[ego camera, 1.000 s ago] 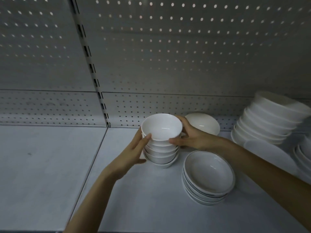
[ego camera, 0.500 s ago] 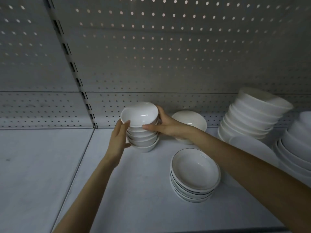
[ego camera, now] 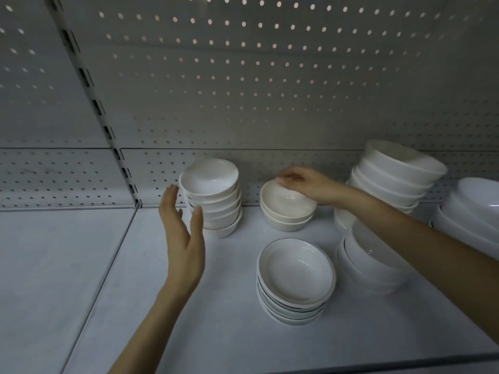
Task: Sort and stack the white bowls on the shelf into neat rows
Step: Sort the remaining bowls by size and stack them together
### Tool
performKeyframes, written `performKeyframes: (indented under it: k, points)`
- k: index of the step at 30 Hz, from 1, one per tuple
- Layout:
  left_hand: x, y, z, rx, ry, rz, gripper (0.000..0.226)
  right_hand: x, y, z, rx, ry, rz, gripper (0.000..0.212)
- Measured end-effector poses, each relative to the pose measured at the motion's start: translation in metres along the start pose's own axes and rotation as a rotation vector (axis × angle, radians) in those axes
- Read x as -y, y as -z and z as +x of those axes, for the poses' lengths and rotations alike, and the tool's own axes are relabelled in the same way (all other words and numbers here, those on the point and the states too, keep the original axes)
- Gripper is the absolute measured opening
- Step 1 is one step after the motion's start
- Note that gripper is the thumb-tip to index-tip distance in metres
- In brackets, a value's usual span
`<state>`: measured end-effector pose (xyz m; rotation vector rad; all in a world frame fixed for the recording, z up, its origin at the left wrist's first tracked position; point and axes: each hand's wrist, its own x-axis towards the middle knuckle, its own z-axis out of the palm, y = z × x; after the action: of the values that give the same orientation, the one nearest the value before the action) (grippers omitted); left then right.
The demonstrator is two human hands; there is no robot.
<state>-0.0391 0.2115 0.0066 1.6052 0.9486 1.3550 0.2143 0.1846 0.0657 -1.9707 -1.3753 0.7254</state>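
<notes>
A matte grey shelf (ego camera: 162, 306) backed by pegboard (ego camera: 270, 90) carries glossy, round white bowls. The left hand (ego camera: 183, 238) stands open with straight fingers just left of the leaning stack (ego camera: 213, 198); whether it touches is unclear. The right hand (ego camera: 305, 184), fingers loosely spread and gripping nothing, lies over the far rim of the pair (ego camera: 286, 209) directly beneath it, so it is probably the hand to take that pair.

Right forearm (ego camera: 418, 238) covers the near side of the front right stack (ego camera: 372, 268) and the foot of the tall stack (ego camera: 391, 182). Large bowls (ego camera: 475, 211) are cut off by the right edge. Right hand (ego camera: 307, 184): fingertips blurred, contact with the cream bowls (ego camera: 286, 209) unconfirmed. Left hand (ego camera: 183, 238) masks part of the small stack (ego camera: 213, 195).
</notes>
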Motion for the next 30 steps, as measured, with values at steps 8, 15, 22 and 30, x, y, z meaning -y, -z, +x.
performKeyframes:
  k: [8, 15, 22, 30]
  points:
    - [0.001, -0.077, 0.013, 0.6, 0.127, 0.143, 0.042, -0.034, 0.005, -0.01, -0.012, -0.284, -0.18, 0.071]
    - [0.017, -0.121, 0.028, 0.586, 0.472, 0.002, 0.05, -0.036, -0.001, -0.005, 0.096, -0.533, 0.093, 0.051]
    - [0.012, -0.125, 0.035, 0.467, 0.638, -0.132, 0.046, -0.044, -0.007, 0.0, 0.043, -0.547, 0.257, 0.046]
    - [-0.006, -0.113, 0.033, 0.429, 0.606, -0.229, 0.045, -0.024, 0.011, -0.021, 0.017, -0.359, 0.283, 0.039]
